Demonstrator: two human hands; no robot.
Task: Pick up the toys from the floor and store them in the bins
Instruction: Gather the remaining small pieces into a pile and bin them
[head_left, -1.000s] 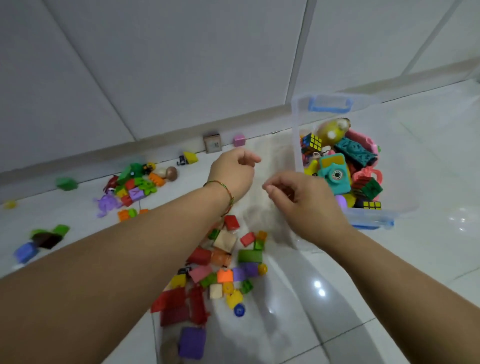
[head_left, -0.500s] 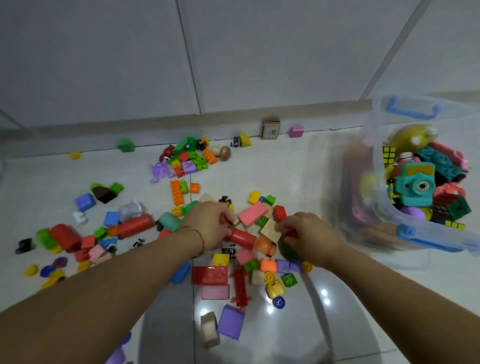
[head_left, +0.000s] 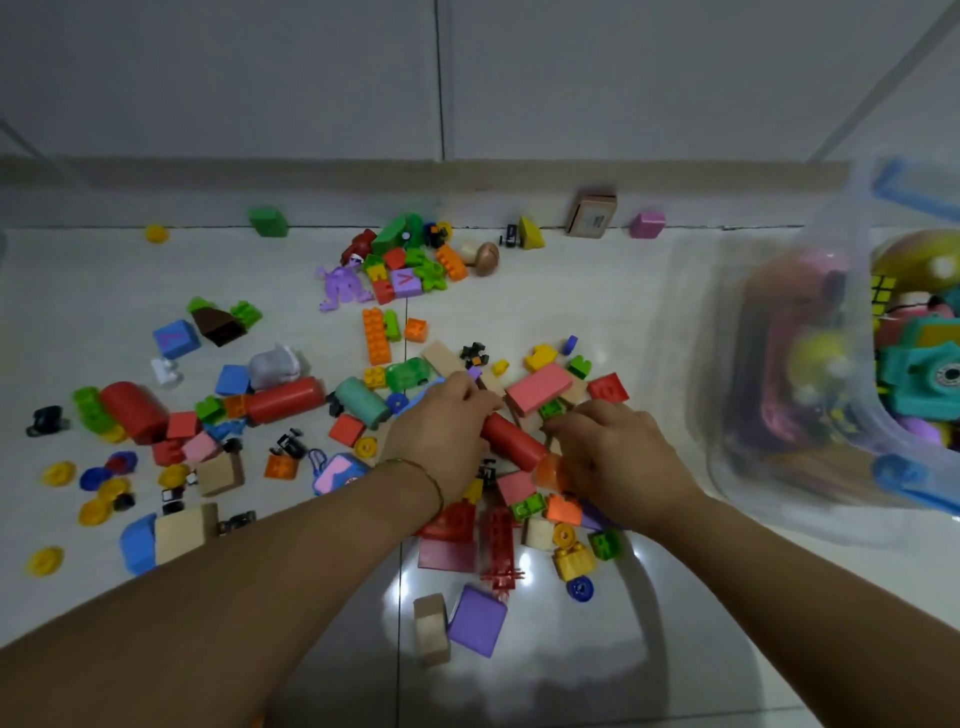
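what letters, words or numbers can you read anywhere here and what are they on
"V": on the purple block in the pile near the wall.
Blue block: a pink mark on top, too blurred to read.
Wooden block by the wall: a pale label, too blurred to read.
No brand, number or sign can be read anywhere else.

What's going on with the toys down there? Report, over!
Left grip holds red cylinder by its end. Right grip curled in the block pile, hold unclear. Clear bin at right, partly filled. Loose toys litter floor.
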